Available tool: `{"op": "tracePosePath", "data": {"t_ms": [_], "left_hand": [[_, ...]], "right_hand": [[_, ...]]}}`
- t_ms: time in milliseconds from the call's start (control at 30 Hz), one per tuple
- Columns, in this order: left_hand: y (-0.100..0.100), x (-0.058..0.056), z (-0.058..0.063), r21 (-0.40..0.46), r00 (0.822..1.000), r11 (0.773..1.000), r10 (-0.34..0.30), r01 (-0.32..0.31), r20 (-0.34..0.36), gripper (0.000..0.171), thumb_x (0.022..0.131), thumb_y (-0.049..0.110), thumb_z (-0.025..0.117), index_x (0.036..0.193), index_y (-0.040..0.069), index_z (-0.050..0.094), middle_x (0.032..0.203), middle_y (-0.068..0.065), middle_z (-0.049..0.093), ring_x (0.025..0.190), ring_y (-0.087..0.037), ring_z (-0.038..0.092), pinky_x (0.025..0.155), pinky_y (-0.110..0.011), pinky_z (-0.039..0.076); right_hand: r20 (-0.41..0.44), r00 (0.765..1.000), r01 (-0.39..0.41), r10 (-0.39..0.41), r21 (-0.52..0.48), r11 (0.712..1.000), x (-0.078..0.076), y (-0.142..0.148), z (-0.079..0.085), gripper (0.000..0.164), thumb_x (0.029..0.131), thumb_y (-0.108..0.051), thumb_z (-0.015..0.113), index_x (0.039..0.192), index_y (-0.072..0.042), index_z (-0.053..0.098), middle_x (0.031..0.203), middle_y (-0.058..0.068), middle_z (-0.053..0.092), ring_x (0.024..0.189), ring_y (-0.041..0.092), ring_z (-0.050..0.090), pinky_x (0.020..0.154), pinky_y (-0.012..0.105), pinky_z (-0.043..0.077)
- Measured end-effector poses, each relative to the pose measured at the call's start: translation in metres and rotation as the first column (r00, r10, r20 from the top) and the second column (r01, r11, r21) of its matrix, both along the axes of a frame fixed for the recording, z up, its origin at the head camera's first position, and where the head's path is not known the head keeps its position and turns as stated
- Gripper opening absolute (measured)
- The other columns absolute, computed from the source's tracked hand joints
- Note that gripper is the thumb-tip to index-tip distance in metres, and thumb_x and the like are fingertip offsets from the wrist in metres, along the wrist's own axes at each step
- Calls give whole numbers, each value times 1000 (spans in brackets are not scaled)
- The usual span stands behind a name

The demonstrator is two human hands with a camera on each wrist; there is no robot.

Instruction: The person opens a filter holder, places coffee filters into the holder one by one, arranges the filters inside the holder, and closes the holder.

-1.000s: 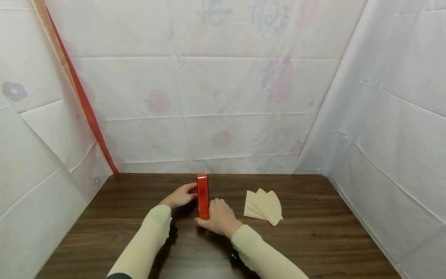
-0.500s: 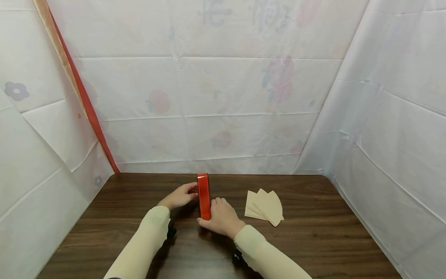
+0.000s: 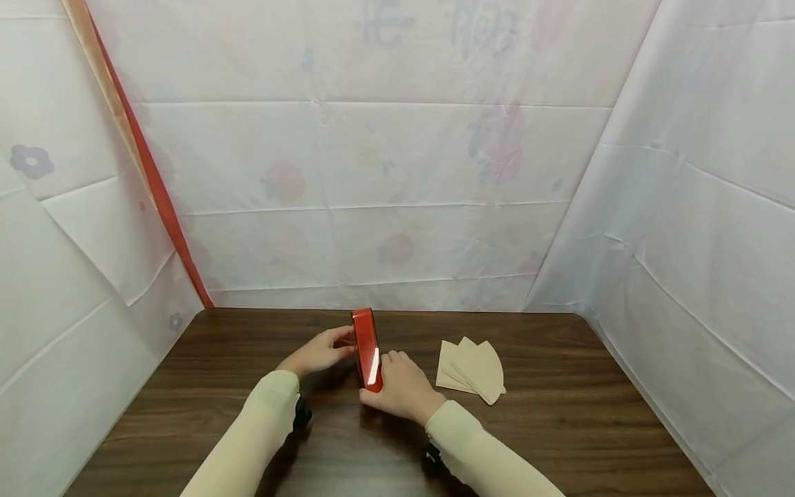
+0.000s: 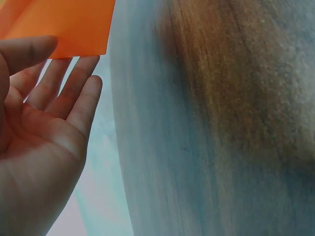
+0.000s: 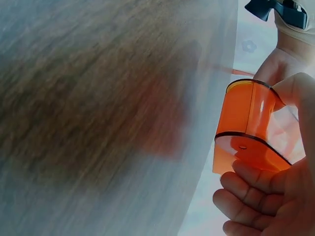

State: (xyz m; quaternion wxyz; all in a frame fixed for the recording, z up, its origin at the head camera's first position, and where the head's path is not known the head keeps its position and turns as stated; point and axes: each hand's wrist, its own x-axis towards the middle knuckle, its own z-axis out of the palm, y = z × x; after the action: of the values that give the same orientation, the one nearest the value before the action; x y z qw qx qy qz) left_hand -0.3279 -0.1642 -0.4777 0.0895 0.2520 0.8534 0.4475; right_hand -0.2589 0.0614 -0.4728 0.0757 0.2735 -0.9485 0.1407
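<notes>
A translucent orange-red plastic holder with dark edges [image 3: 365, 335] stands on the table between both hands, narrow side toward me and slightly turned. My left hand [image 3: 315, 353] pinches its far left edge; in the left wrist view the thumb lies over an orange panel [image 4: 81, 29] with the fingers behind. My right hand [image 3: 400, 388] grips the near right end, thumb at the front and fingers along the side. The right wrist view shows the holder's curved wall [image 5: 238, 110] and a small hole in one face. Its inside is mostly hidden.
To the right of the right hand lie several fanned beige cone coffee filter papers [image 3: 478, 369] on the dark wooden table [image 3: 559, 414]. White printed sheeting [image 3: 385, 159] closes off the back and both sides. A red strip [image 3: 164, 207] runs down the left corner.
The holder's near end has swung to the right, so it stands more turned and tilted. My right hand has moved slightly right with it. The left hand has hardly moved.
</notes>
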Motion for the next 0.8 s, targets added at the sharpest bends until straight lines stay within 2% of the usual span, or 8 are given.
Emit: {"op": "tracePosePath", "data": {"t_ms": [300, 500, 800], "left_hand": [[-6, 9, 5, -7, 999, 999, -37, 37, -29, 49, 99, 23, 65, 144, 8, 52, 132, -9, 62, 122, -32, 57, 101, -54, 45], [-7, 13, 8, -19, 995, 997, -75, 74, -64, 49, 99, 29, 67, 142, 10, 55, 133, -8, 62, 124, -31, 56, 102, -56, 44], [-8, 20, 9, 13, 995, 996, -91, 92, -46, 48, 97, 31, 69, 140, 15, 57, 131, -4, 63, 122, -25, 59, 101, -52, 46]], "right_hand": [[-28, 998, -55, 54, -36, 998, 1, 9, -4, 40, 80, -47, 68, 91, -9, 62, 79, -5, 51, 74, 11, 46, 64, 22, 44], [-26, 996, -81, 79, -54, 995, 3, 17, -1, 39, 80, -46, 67, 93, -10, 61, 80, -6, 50, 75, 11, 46, 63, 21, 43], [7, 988, -155, 156, -81, 985, 4, 29, 1, 32, 80, -43, 69, 93, -15, 60, 83, -8, 52, 76, 9, 48, 63, 18, 45]]}}
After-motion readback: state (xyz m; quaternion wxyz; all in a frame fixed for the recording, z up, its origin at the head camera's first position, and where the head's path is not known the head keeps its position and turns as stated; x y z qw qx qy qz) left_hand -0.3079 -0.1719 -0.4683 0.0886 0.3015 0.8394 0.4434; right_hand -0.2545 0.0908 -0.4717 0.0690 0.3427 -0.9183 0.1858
